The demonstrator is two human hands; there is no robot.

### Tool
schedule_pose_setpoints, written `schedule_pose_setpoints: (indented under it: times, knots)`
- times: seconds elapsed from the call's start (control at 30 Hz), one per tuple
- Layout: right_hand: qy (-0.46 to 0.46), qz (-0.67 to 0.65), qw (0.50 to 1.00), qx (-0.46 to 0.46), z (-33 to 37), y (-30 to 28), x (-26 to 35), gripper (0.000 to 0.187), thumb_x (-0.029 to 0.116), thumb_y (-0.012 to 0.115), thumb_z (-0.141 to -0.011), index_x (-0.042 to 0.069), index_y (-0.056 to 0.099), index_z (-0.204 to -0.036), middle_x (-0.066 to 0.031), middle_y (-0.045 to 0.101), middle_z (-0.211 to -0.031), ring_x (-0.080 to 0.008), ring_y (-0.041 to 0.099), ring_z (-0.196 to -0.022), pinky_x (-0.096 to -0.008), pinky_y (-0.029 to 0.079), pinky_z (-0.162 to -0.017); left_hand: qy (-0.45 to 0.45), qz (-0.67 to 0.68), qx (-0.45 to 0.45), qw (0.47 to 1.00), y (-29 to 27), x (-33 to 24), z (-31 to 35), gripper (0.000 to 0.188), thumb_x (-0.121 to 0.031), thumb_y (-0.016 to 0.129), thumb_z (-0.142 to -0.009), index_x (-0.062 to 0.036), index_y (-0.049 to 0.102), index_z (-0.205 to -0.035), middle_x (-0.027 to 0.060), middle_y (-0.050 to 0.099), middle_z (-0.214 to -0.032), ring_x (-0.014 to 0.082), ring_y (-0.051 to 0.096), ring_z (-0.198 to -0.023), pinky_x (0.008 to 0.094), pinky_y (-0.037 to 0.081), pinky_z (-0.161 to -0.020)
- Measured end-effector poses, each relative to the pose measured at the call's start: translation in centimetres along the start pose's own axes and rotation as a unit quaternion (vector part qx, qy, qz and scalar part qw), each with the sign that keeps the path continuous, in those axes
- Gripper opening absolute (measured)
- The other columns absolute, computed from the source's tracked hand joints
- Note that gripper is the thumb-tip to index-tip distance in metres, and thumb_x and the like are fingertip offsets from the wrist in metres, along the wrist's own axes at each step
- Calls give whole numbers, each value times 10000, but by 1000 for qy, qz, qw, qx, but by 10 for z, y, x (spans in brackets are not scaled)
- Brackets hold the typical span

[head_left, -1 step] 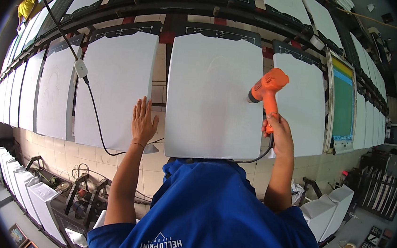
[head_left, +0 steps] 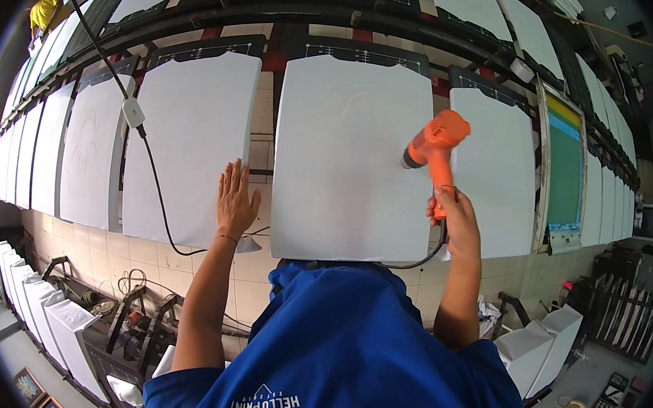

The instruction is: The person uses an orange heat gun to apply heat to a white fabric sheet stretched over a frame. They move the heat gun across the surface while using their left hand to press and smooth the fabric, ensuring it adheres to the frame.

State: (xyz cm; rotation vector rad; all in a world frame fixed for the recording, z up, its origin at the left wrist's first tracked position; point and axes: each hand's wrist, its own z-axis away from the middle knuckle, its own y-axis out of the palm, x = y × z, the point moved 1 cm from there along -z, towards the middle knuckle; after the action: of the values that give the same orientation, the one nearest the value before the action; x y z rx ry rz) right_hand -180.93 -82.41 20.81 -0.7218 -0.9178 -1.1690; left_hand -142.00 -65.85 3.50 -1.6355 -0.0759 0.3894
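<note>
My right hand [head_left: 457,222] is wrapped round the handle of an orange heat gun [head_left: 444,140]. Its dark nozzle points left and down over the right part of a white fabric-covered board [head_left: 345,167] straight ahead of me; whether it touches the cloth I cannot tell. A black cord runs from the handle down to the board's near edge. Palm down and fingers stretched out, my left hand [head_left: 238,202] rests at the right edge of the neighbouring white-covered board [head_left: 188,137], holding nothing. A faint curved mark shows on the middle board's far half.
Another white-covered board [head_left: 492,172] lies to the right, beside a framed green screen [head_left: 564,174]. Over the left boards hangs a black cable with a white inline box [head_left: 133,113]. Dark rails [head_left: 343,13] cross behind the boards. Someone in yellow [head_left: 44,10] is at the far left.
The heat gun and my right hand have shifted slightly to the left over the middle board. My left hand stays where it was.
</note>
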Motion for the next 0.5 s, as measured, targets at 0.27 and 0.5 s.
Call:
schedule_pose_setpoints:
  times: [0.27, 0.5]
  knots:
    - [25, 17, 974, 226, -9, 97, -8, 290, 297, 628, -921, 25, 569, -1000, -32, 587, -797, -105, 585, -689, -244, 463, -572, -9, 1, -11, 1000, 5, 2, 0, 622, -271, 488, -955, -17, 307, -1493, 143, 286, -1571, 311, 223, -1470, 444, 185, -1203]
    - [33, 25, 958, 283, -8, 118, -9, 310, 307, 609, -937, 14, 550, -1016, -39, 588, -818, -108, 578, -699, -254, 466, -580, -12, -3, -16, 1000, 6, 0, -1, 616, -260, 482, -957, -15, 305, -1495, 139, 295, -1568, 308, 233, -1467, 437, 184, -1206]
